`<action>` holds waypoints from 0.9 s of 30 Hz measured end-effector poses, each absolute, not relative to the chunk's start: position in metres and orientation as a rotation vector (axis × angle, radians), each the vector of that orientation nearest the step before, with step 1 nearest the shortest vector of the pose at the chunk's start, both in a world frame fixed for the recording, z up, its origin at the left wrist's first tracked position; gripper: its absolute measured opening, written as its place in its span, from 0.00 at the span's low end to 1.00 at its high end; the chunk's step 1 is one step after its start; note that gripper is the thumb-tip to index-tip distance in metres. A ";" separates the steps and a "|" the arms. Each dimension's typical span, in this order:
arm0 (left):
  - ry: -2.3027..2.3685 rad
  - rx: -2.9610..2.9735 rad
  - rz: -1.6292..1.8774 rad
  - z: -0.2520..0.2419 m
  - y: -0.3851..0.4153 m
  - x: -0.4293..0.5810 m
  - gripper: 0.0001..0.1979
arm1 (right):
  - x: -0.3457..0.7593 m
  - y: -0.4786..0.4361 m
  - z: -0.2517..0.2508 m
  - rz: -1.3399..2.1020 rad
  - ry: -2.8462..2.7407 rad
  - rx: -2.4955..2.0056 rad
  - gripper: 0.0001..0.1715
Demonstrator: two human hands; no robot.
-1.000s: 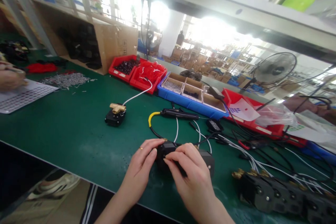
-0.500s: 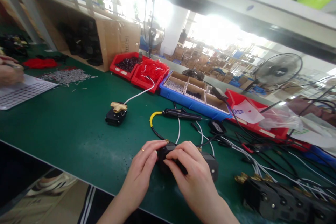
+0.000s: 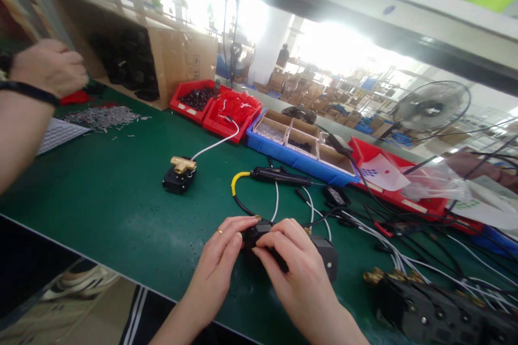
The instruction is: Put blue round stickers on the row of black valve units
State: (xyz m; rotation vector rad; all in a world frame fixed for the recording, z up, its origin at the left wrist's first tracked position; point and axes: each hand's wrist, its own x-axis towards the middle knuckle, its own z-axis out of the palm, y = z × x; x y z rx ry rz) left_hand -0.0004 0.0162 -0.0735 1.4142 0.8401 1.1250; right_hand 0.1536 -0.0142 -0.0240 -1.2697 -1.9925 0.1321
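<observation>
My left hand (image 3: 220, 256) and my right hand (image 3: 293, 269) both grip a black valve module (image 3: 326, 250) lying on the green mat near the table's front edge. My left fingers press its left end; my right fingers wrap over its top. Black and white cables run from it toward the back. A second black module with a brass fitting (image 3: 179, 173) and a white cable sits apart on the mat to the left. A black probe with a yellow lead (image 3: 279, 177) lies just behind my hands.
A co-worker's arm and fist (image 3: 44, 73) reach in at the upper left above a white sheet (image 3: 59, 132) and a pile of small metal parts (image 3: 101, 116). Red bins (image 3: 214, 105) and a blue bin (image 3: 295, 145) line the back. More black modules (image 3: 429, 307) and tangled cables lie at right.
The co-worker's hand has lifted from the white sheet and the arm now stretches across the upper left. My hands have stayed on the black module.
</observation>
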 end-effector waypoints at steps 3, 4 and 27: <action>0.850 1.410 1.122 -0.073 0.016 0.000 0.19 | 0.154 -0.015 -0.024 0.133 -1.979 -1.264 0.08; 0.851 1.408 1.120 -0.073 0.016 0.000 0.19 | 0.154 -0.015 -0.024 0.132 -1.978 -1.266 0.08; 1.040 1.560 1.190 -0.078 0.025 0.001 0.13 | 0.366 0.062 0.031 -0.075 -1.883 -2.332 0.09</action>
